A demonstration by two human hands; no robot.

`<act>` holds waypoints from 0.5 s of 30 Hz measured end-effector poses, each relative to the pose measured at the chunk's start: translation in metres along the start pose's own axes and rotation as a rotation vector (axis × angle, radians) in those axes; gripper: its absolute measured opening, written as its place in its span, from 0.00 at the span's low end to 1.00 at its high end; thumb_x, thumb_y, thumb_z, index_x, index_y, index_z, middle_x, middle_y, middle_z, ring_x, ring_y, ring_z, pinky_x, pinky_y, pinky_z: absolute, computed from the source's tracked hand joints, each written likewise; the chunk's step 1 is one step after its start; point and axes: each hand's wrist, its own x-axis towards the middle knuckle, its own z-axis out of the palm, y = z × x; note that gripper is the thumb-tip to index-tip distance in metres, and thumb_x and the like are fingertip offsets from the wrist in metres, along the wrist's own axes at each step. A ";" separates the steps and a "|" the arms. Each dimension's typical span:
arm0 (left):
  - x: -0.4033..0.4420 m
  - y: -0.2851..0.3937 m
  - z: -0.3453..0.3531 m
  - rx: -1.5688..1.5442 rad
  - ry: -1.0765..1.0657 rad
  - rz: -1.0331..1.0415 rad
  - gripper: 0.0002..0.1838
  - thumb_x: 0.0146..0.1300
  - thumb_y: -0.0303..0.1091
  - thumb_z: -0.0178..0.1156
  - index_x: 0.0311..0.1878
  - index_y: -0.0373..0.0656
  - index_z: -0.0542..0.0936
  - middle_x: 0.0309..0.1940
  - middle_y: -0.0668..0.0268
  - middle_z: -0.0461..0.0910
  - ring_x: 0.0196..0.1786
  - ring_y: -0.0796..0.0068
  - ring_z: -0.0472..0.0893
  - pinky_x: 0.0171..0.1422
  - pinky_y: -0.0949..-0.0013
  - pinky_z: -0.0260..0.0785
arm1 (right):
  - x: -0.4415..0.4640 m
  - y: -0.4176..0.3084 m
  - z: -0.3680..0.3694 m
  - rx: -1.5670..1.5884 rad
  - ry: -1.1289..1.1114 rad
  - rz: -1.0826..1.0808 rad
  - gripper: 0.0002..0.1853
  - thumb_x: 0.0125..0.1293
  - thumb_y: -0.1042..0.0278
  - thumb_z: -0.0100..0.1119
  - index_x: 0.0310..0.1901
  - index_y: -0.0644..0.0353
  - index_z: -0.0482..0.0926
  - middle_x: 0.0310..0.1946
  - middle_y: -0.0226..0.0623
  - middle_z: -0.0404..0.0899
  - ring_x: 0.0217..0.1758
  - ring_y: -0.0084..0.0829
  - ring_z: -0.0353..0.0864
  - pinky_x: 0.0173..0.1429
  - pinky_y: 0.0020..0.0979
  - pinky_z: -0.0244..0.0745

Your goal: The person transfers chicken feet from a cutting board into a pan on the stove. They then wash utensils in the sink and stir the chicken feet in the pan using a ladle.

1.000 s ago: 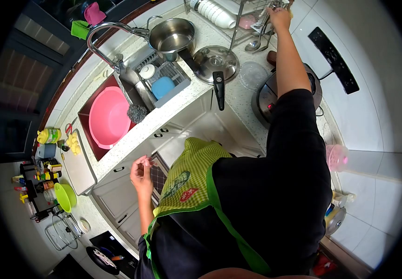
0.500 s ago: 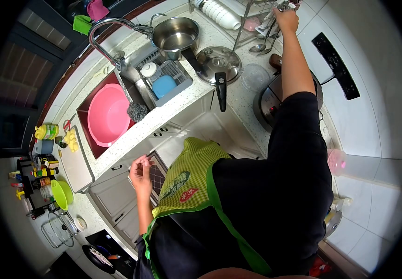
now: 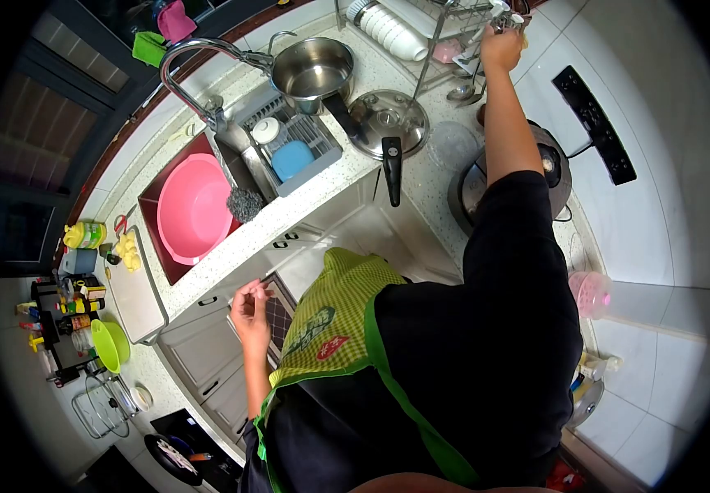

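Observation:
My right hand (image 3: 503, 49) reaches to the far right corner of the counter, its fingers closed at the utensils on the wire rack (image 3: 445, 20). What they grip is hidden. A metal spoon (image 3: 460, 93) hangs just below this hand. My left hand (image 3: 249, 312) hovers before the cabinets beside my yellow-green apron (image 3: 322, 320), fingers loosely bent and apart, with nothing in them. Under my right forearm stands a dark electric cooker (image 3: 474, 185). Left of it lie a clear plastic lid (image 3: 453, 145) and a steel pot lid (image 3: 388, 123) with a black handle.
A steel pot (image 3: 314, 70) stands behind the sink, near the faucet (image 3: 182, 49). The sink holds a pink basin (image 3: 194, 209) and a grey drain basket (image 3: 330, 152) with a blue item. On the left counter are a cutting board (image 3: 137, 300) and a green bowl (image 3: 110, 345).
My right hand has shifted slightly left and down at the rack, and my forearm has moved left over the cooker. My left hand has hardly moved. The view has tilted slightly.

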 end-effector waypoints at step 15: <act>0.012 0.010 0.008 0.001 -0.052 -0.004 0.10 0.67 0.28 0.54 0.48 0.33 0.74 0.37 0.62 0.79 0.37 0.78 0.77 0.45 0.72 0.70 | 0.019 0.024 -0.019 0.207 -0.099 -0.129 0.25 0.43 0.50 0.75 0.26 0.63 0.73 0.22 0.43 0.77 0.28 0.45 0.78 0.36 0.40 0.73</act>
